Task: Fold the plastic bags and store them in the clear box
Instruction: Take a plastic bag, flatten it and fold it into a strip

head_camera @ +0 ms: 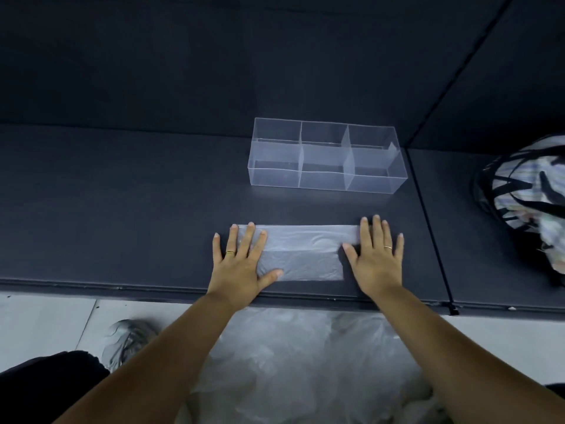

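Observation:
A translucent plastic bag (301,252), folded into a long flat strip, lies on the dark surface near its front edge. My left hand (241,261) presses flat on the strip's left end, fingers spread. At the right end my right hand (377,255) lies flat, its fingers straight and its fingertips on the strip's top right corner. Behind the bag stands the clear box (325,156), divided into several compartments, all of them see-through with nothing inside. A heap of loose plastic bags (305,362) lies below the surface's front edge, between my forearms.
A dark bag with striped cloth (526,194) sits at the right edge of the surface. A seam (428,224) runs front to back between two dark panels. Below are a pale tiled floor, a shoe (128,341) and dark clothing at bottom left.

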